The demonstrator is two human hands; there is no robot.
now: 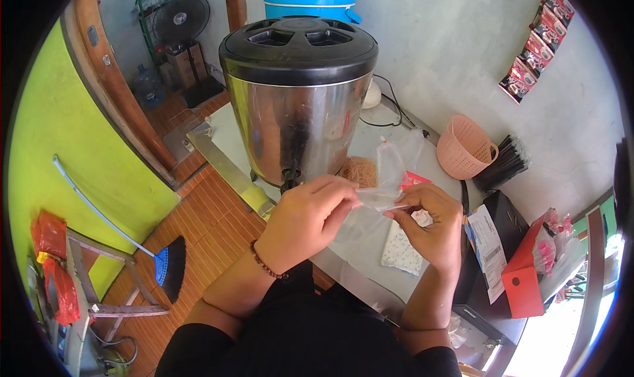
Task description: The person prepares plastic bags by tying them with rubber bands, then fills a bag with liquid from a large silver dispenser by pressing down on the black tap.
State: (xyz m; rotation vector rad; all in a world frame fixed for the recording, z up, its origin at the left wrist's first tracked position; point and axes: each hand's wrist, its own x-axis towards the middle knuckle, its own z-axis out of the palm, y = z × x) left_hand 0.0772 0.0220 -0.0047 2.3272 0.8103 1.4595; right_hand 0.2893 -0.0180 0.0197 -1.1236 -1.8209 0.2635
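Between my two hands a clear plastic bag (379, 197) is stretched over the table. My left hand (317, 218), with a beaded bracelet at the wrist, pinches one side of its edge. Thumb and fingers of my right hand (431, 223) pinch the other side. Just beyond lies a bundle of tan rubber bands (360, 172), partly hidden by my left hand. More clear plastic (391, 161) and a red packet (415, 180) are behind the bag. A folded patterned cloth (400, 248) lies beneath my right hand, which covers part of it.
A large steel drink dispenser (292, 124) with a black lid stands ahead. At right are a pink perforated basket (463, 149), wrapped black straws (505, 164), a black case (475, 283) and a red box (525, 290). A broom (168, 268) leans at left.
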